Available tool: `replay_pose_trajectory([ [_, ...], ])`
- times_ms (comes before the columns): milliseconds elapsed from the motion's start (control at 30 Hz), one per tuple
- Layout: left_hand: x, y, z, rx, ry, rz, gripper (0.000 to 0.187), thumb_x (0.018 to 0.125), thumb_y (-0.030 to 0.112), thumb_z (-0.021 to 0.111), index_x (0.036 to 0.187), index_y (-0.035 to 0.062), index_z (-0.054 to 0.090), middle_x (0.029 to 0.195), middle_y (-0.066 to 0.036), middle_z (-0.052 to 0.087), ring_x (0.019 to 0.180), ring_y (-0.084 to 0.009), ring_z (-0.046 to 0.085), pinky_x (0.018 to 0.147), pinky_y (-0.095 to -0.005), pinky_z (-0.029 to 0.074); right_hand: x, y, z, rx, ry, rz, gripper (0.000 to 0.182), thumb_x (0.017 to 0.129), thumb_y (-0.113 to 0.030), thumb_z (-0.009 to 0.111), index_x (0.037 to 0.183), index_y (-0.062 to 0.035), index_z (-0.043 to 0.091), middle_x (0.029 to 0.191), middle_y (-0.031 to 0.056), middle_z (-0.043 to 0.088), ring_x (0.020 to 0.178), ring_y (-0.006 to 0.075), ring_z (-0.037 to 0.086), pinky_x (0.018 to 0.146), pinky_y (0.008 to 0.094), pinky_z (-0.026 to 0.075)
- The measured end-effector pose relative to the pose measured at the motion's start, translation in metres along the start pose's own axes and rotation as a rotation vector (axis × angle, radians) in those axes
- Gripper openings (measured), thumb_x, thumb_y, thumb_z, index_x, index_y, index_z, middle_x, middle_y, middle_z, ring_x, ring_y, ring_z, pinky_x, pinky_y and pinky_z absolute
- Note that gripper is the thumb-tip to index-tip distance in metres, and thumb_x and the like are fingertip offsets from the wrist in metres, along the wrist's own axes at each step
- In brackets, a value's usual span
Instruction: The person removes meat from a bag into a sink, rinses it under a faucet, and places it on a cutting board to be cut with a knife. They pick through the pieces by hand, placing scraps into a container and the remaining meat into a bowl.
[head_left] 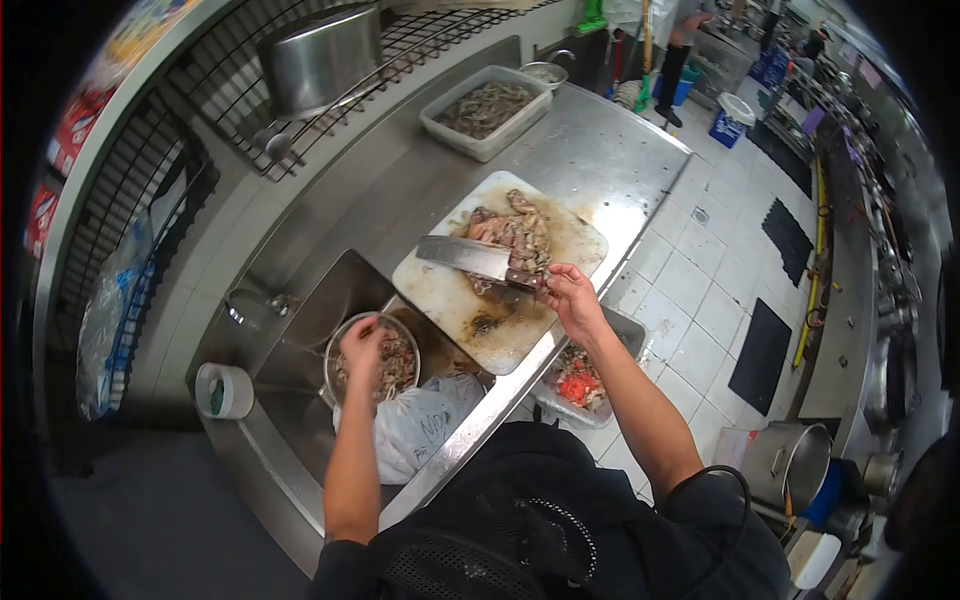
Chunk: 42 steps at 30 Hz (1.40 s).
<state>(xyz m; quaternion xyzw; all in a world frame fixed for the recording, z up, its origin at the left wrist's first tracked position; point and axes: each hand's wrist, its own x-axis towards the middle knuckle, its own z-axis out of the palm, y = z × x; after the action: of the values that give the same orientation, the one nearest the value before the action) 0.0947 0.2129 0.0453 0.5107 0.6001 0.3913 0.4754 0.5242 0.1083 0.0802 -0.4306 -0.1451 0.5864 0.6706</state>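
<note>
My right hand (570, 296) is closed on the handle of a cleaver (465, 257), whose broad blade points left. The blade lies over a pile of cooked-looking meat pieces (522, 225) on a stained white cutting board (440, 312). Over a round metal bowl (334, 387) in the sink, my left hand (363, 343) is lowered to the chopped pieces (398, 358) inside. Its fingers are partly hidden, and I cannot make out whether they grip anything. A white plastic bag (425, 425) with handwriting sits beside the bowl.
A tub of greyish food pieces (486, 108) stands at the back of the steel counter (610, 160). Below the front edge is a bin of scraps (575, 385). The faucet (255, 303) and a white container (224, 391) are left. A person (680, 50) stands far off.
</note>
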Motion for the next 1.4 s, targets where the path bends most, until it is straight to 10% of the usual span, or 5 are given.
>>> replay_pose_trajectory([
  [167, 0.012, -0.015, 0.018, 0.236, 0.067, 0.113, 0.051, 0.085, -0.001, 0.076, 0.135, -0.0022, 0.065, 0.127, -0.015, 0.070, 0.115, -0.0215, 0.067, 0.096, -0.0333, 0.055, -0.019, -0.038, -0.028, -0.011, 0.001, -0.072, 0.020, 0.095, -0.001, 0.070, 0.110, -0.0105, 0.060, 0.106, 0.0064, 0.071, 0.100, 0.0175, 0.067, 0.086, 0.0353, 0.053],
  [567, -0.110, 0.181, 0.338, 0.147, -0.955, 0.591, 0.041, 0.086, -0.002, 0.071, 0.126, 0.0037, 0.072, 0.128, -0.013, 0.067, 0.109, -0.0242, 0.067, 0.089, -0.0332, 0.056, -0.061, -0.100, -0.093, -0.338, -0.063, -0.208, 0.020, 0.093, 0.000, 0.074, 0.099, -0.0083, 0.057, 0.095, 0.0036, 0.071, 0.089, 0.0126, 0.068, 0.080, 0.0282, 0.054],
  [767, -0.115, 0.150, 0.397, 0.098, -0.832, 0.392, 0.016, 0.091, -0.001, 0.071, 0.107, -0.0031, 0.075, 0.084, -0.005, 0.073, 0.072, -0.0089, 0.064, 0.067, -0.0263, 0.053, -0.070, -0.098, -0.144, -0.229, 0.143, -0.208, 0.014, 0.097, -0.008, 0.070, 0.111, -0.0037, 0.069, 0.098, 0.0058, 0.074, 0.090, 0.0139, 0.069, 0.081, 0.0298, 0.057],
  [900, -0.115, 0.144, 0.412, 0.062, -0.796, 0.222, 0.016, 0.095, 0.001, 0.071, 0.109, -0.0056, 0.072, 0.089, -0.005, 0.075, 0.075, -0.0089, 0.066, 0.068, -0.0256, 0.055, -0.069, -0.072, -0.166, -0.512, 0.505, -0.530, 0.014, 0.091, 0.000, 0.066, 0.104, 0.0002, 0.073, 0.098, 0.0057, 0.074, 0.091, 0.0146, 0.069, 0.081, 0.0303, 0.055],
  [1400, -0.135, 0.150, 0.423, 0.170, -0.770, 0.292, 0.013, 0.094, 0.006, 0.070, 0.098, -0.0051, 0.076, 0.080, -0.006, 0.073, 0.068, -0.0097, 0.066, 0.061, -0.0254, 0.054, -0.073, -0.082, -0.166, -0.610, 0.179, -0.550, 0.014, 0.087, 0.003, 0.071, 0.101, 0.0011, 0.070, 0.091, 0.0017, 0.071, 0.083, 0.0076, 0.066, 0.075, 0.0250, 0.055],
])
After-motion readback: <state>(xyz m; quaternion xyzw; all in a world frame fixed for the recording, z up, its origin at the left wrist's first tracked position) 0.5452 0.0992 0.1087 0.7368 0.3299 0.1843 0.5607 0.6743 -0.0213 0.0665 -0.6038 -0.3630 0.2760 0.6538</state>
